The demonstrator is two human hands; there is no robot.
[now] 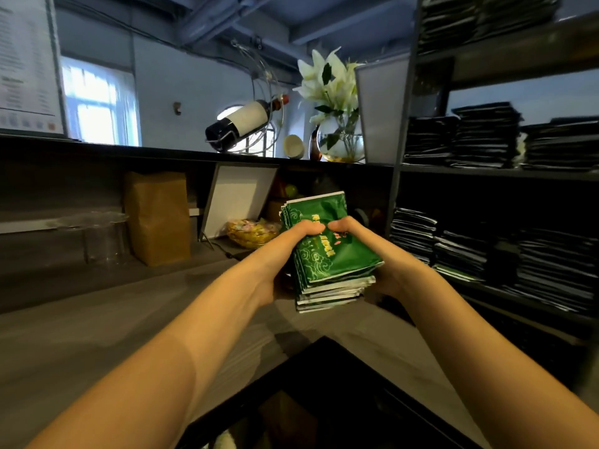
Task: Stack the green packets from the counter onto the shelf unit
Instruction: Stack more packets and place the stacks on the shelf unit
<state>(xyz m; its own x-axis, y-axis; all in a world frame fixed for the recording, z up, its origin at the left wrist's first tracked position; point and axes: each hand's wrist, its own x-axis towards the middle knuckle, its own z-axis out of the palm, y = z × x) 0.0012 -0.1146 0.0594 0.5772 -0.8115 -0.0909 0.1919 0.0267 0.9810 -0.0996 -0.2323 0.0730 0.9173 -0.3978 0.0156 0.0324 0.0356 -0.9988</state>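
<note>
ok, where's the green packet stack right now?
Head view, centre: the stack of green packets is held between the left hand and right hand above the counter, just left of the shelf unit.

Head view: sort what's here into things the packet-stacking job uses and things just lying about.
Job in hand: green packets, gripped by left hand and right hand; shelf unit; counter.

Lying about: wine bottle; vase of lilies; brown paper bag; yellow basket.
</note>
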